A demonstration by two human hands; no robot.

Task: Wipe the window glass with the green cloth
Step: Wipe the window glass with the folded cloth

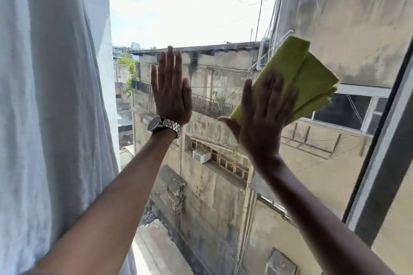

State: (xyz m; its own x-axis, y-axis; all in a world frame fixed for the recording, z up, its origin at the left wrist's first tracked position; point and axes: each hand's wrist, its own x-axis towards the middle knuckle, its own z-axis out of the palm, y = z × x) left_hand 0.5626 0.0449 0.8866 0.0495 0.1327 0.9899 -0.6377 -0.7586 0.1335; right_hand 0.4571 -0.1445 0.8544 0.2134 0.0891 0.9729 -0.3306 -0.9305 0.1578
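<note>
The window glass (201, 18) fills the middle of the head view, with sky and weathered buildings behind it. My right hand (261, 118) presses a folded green cloth (299, 73) flat against the pane at centre right; the cloth sticks out above and to the right of my fingers. My left hand (171, 94) rests flat on the glass to the left of it, fingers straight and apart, holding nothing. A metal watch (164, 127) sits on that wrist.
A white curtain (44, 107) hangs along the whole left side, close to my left forearm. The dark window frame (386, 158) runs diagonally down the right edge. A pale sill (152, 250) shows at the bottom, between my arms.
</note>
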